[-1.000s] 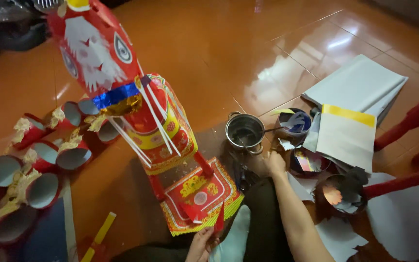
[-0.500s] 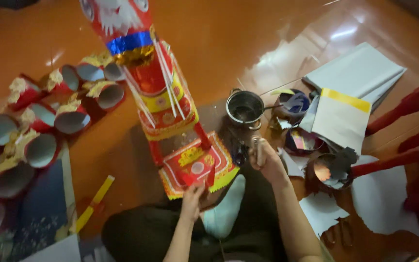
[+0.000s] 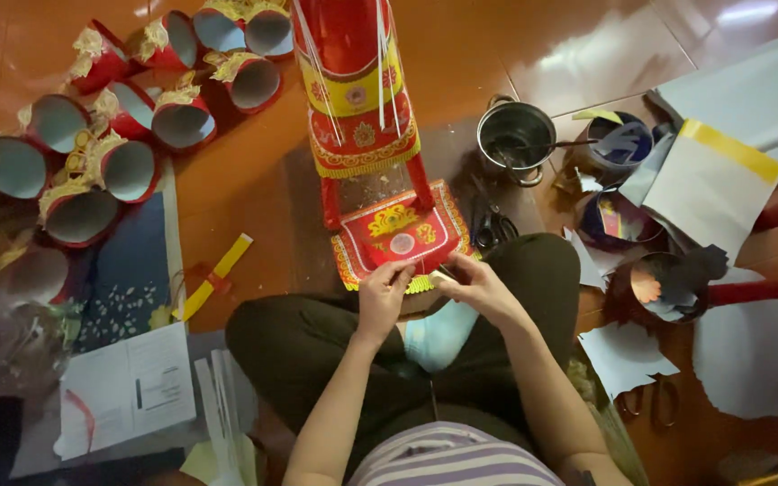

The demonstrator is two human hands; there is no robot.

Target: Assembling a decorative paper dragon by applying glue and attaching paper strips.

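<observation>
Sitting cross-legged on the glossy orange floor [image 3: 515, 54], a person works at the front edge of a tall red and gold paper tower [image 3: 366, 126].

Risks, left to right:
- Paper cups [image 3: 128, 171], red outside and pale inside with gold frills, lie tipped in a loose cluster at the far left. A sweep of an elbow or knee would likely scatter or crush them.
- A yellow paper strip [image 3: 213, 274] lies loose on the floor near the left knee; easily creased if the leg shifts.
- The tower stands tall on thin red legs above a small base. Pressing or tugging at the base edge could tip it or tear the fringe.
- Scissors [image 3: 490, 220] lie just right of the base, close to the right hand.
- A metal pot [image 3: 517, 135] with a stick in it sits beyond them; knocked, it might spill onto the cut paper sheets [image 3: 713, 180] further right.

Hands: left hand [image 3: 384, 292] curled, fingertips pinched at the base's near edge. Right hand [image 3: 474, 288] partly closed just beside it, fingers bent toward the same spot. Whether either holds a small piece, I cannot tell.

The tower: straight ahead of the knees, red body, gold floral bands, white strings running down its front, flat red base with yellow fringe.
</observation>
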